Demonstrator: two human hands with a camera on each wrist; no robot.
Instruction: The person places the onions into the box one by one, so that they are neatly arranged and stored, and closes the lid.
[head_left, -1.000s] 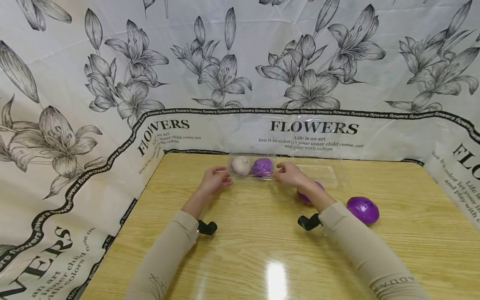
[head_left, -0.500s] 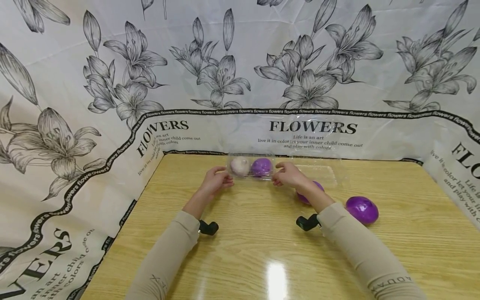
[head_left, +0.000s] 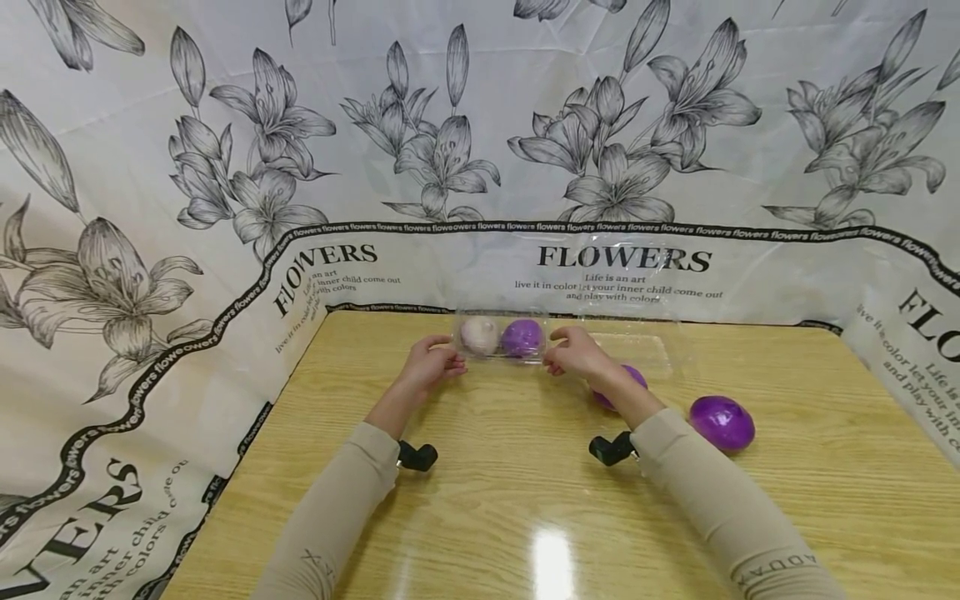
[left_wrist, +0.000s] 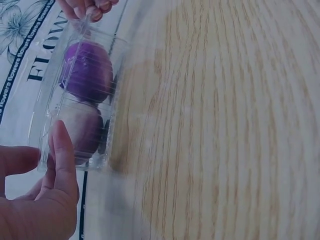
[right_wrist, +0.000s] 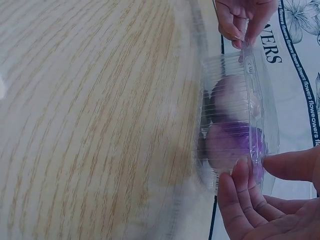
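Note:
A clear ribbed plastic clamshell box (head_left: pixel 501 361) stands at the back of the table, its lid down over two round, onion-like things. One is whitish (head_left: pixel 480 335), on the left; the other is glossy purple (head_left: pixel 522 338). My left hand (head_left: pixel 431 363) pinches the box's left end between thumb and fingers. At the right end, my right hand (head_left: pixel 576 353) pinches the rim, thumb against the edge (right_wrist: pixel 257 165) and fingertips opposite. Behind my right wrist a purple round thing (head_left: pixel 636 383) is partly hidden. Another purple one (head_left: pixel 722 422) lies beside the right forearm.
A second clear clamshell box (head_left: pixel 660 354) sits at the back right with its lid raised against the curtain. The flower-printed curtain (head_left: pixel 480 275) borders the wooden table (head_left: pixel 495 483) at the back and sides. A dark mount (head_left: pixel 613 448) juts inward from each wrist.
The right fingertips have closed in slightly on the box's right end. Otherwise both hands and the box hold their places; the view shifts only a little.

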